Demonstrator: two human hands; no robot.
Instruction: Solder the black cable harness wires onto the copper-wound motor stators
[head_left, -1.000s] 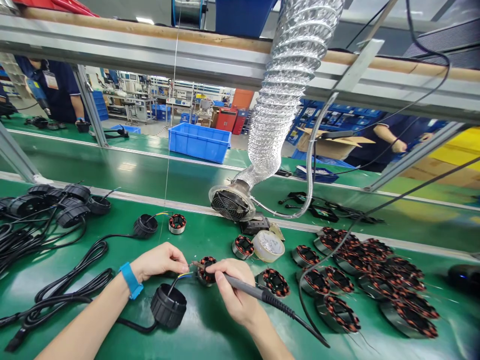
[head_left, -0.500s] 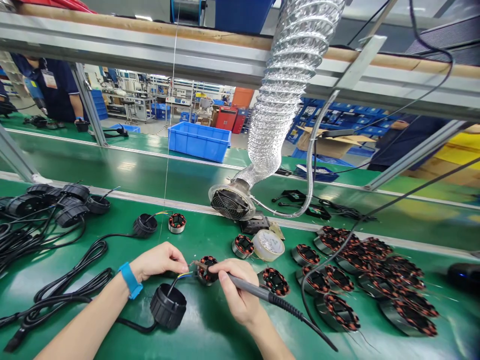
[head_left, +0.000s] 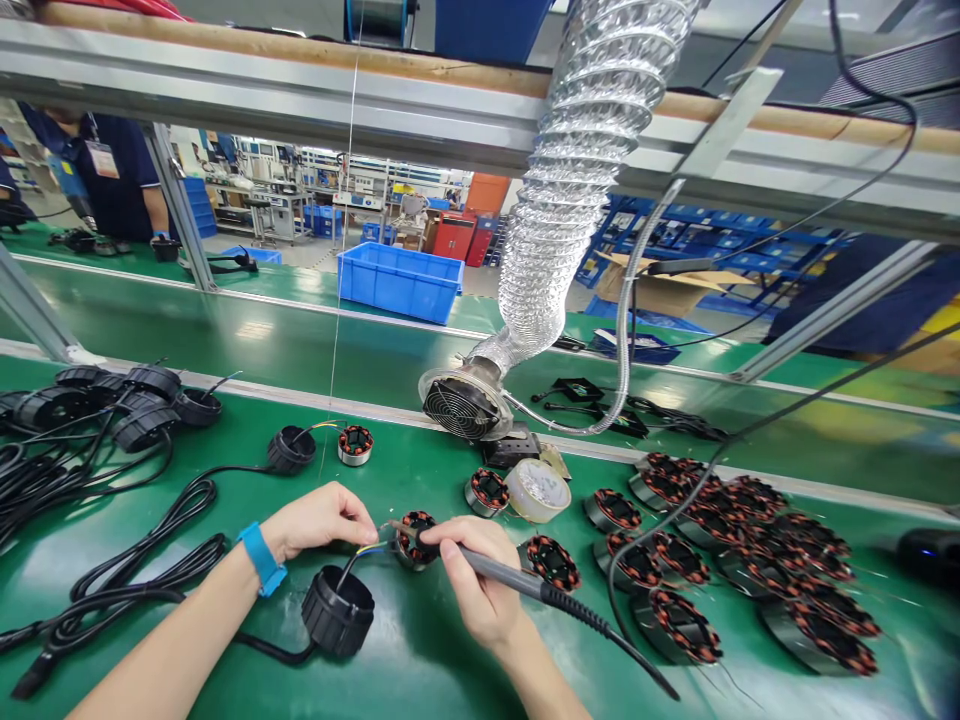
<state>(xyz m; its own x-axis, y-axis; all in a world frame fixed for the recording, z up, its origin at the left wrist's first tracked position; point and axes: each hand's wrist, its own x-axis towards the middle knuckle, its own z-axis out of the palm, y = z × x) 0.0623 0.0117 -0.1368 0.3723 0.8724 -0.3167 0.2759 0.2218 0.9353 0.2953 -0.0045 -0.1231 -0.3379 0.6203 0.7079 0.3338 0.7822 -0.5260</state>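
Observation:
My right hand (head_left: 480,585) grips a soldering iron (head_left: 510,578), its tip pointing left at the wire ends beside a motor stator (head_left: 415,541) with copper windings. Close to that tip, my left hand (head_left: 335,515) pinches a thin wire; a blue band circles the wrist. Yellow and blue wires (head_left: 367,549) rise out of a black round housing (head_left: 338,612) standing below my left hand. A black cable leaves the housing toward the left. The stator lies partly behind the iron and my right fingers.
A fume extractor fan (head_left: 465,400) hangs from a silver duct ahead of my hands. Many stators (head_left: 679,620) crowd the right side, near a tape roll (head_left: 538,490). Black housings (head_left: 146,420) and coiled cables (head_left: 142,570) cover the left. A blue bin (head_left: 400,283) stands beyond.
Both hands, the iron and the wires hold nearly the same position. The whole view has shifted very slightly. At the back right, a person in dark clothing has moved.

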